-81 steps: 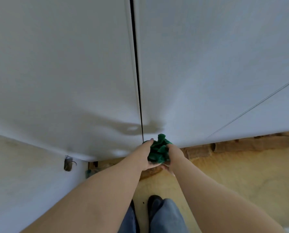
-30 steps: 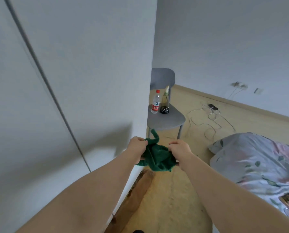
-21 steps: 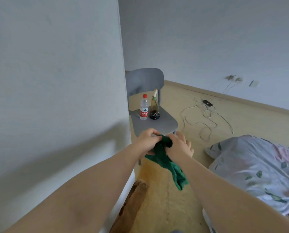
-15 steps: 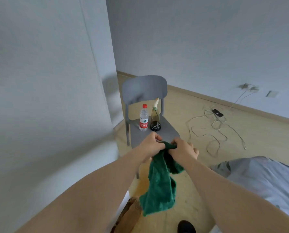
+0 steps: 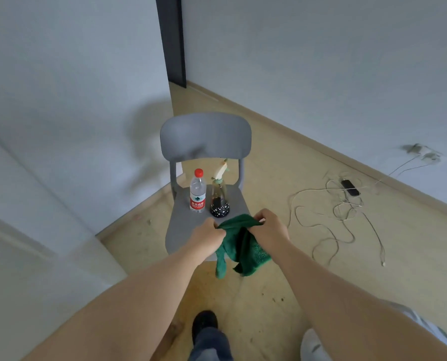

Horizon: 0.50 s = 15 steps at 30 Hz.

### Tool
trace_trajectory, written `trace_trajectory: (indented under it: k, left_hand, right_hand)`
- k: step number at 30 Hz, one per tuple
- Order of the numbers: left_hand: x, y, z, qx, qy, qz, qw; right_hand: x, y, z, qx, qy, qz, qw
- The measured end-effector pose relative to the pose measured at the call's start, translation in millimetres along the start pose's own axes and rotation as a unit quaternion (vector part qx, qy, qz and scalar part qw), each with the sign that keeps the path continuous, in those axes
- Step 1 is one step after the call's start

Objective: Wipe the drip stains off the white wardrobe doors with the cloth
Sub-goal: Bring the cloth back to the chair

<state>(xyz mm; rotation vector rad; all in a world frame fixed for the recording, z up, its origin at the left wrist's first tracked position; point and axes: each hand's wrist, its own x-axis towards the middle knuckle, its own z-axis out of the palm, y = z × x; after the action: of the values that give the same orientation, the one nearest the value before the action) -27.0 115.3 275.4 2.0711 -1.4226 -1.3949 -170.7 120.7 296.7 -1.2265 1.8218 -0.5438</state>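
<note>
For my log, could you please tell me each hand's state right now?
Left hand: grips the cloth.
Right hand: grips the cloth too.

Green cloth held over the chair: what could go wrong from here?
1. The left hand and right hand pinch the green cloth just in front of the water bottle and spray bottle on the chair seat; a careless swing might topple them.
2. Loose cables sprawl over the floor to the right, a likely trip hazard if the person steps that way.
</note>
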Motion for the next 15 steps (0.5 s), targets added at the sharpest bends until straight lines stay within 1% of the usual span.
trace_trajectory:
  k: [3,5,7,10,12,15]
  left_hand:
    - [35.2,17.7,-2.9,-0.115,-0.028,-0.054,0.991]
    - [55.8,24.4,-3.6,-0.194,-0.044,-0.1,0.975]
    - [79.3,30.3,-2.3,-0.259,-0.057,-0.161,0.951]
    - [118.0,29.1,-2.1,-0.315,-0.062,-0.224,0.92]
    - [137.4,24.5,-5.0,-0.348,-0.052,-0.247,0.903]
    - [164.7,12.9,-6.6,-0.361,-0.011,-0.279,0.89]
  right_hand:
    - [41.2,-2.9,-7.8,0.004,-0.016,0.014,1.0]
    - [64.3,-3.2,-6.3,-0.016,-0.044,0.026,0.999]
    - [91.6,-5.1,-1.1,-0.039,-0.059,0.041,0.997]
    - [131.7,-5.9,12.9,-0.068,-0.067,0.055,0.994]
    - [147.1,-7.2,21.4,-0.08,-0.074,0.064,0.992]
    - [172.1,-2.6,41.2,-0.102,-0.095,0.086,0.987]
